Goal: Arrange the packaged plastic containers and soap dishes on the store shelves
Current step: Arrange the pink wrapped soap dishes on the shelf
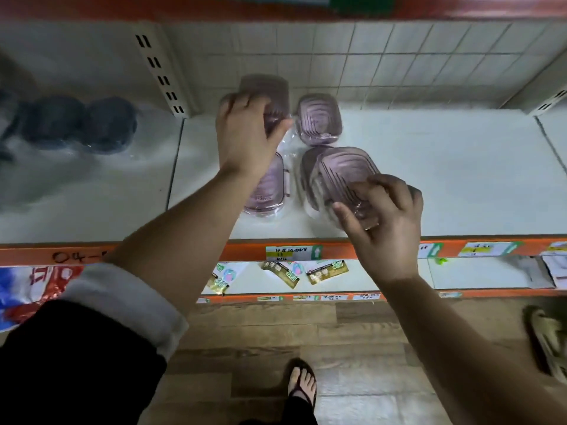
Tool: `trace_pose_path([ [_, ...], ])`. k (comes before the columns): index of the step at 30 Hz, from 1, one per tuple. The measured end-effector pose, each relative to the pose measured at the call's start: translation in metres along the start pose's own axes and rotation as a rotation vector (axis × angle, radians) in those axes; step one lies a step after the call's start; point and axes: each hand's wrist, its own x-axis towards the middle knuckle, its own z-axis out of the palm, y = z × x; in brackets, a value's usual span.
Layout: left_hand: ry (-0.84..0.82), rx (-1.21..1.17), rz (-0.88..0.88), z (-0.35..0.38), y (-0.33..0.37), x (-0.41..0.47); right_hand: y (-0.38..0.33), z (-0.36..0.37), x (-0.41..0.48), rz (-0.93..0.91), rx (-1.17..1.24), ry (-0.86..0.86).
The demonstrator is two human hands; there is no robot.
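Several pink ribbed soap dishes in clear plastic wrap lie on the white shelf (429,167). My left hand (245,133) grips one wrapped dish (270,93) at the back of the shelf, fingers curled over it. My right hand (386,222) pinches another wrapped dish (343,176), tilted up near the shelf's front, on top of one below it. A third dish (319,119) lies flat at the back between the hands. A fourth dish (270,188) lies under my left forearm, partly hidden.
Dark blue wrapped containers (79,124) sit on the left shelf section. An orange shelf edge (337,250) carries price labels. A lower shelf holds gold-labelled packets (325,271). A sandalled foot (302,384) stands on the wood floor; another sandal (549,338) is at the right.
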Motion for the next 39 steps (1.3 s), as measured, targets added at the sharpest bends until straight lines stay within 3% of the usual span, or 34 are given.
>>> trace_pose_path([
  [2, -0.031, 0.101, 0.001, 0.007, 0.001, 0.014, 0.003, 0.002, -0.002, -0.002, 0.006, 0.013],
  [6, -0.318, 0.192, -0.132, 0.019, 0.000, 0.011, 0.005, 0.004, -0.006, 0.004, 0.010, 0.007],
  [8, -0.370, 0.190, -0.103, 0.020, -0.005, 0.000, 0.007, 0.006, -0.008, -0.012, 0.001, -0.005],
  [10, -0.319, 0.132, -0.039, 0.015, -0.012, -0.015, 0.008, 0.007, -0.009, -0.024, 0.002, -0.017],
  [13, -0.117, 0.051, 0.039, 0.004, -0.029, -0.052, 0.005, 0.008, -0.011, -0.040, 0.009, -0.041],
  [16, 0.011, 0.064, -0.043, -0.001, -0.053, -0.091, 0.002, 0.009, -0.007, -0.053, -0.004, -0.075],
  [20, -0.021, 0.112, -0.163, 0.006, -0.068, -0.111, 0.002, 0.016, 0.014, -0.040, -0.021, -0.030],
  [29, 0.005, 0.077, -0.112, 0.010, -0.071, -0.111, -0.011, 0.059, 0.103, -0.010, -0.154, -0.060],
  [34, -0.005, 0.047, -0.072, 0.011, -0.072, -0.110, -0.011, 0.074, 0.137, -0.046, -0.334, -0.208],
  [39, -0.020, 0.044, -0.055, 0.009, -0.072, -0.111, -0.009, 0.067, 0.110, -0.022, -0.315, -0.323],
])
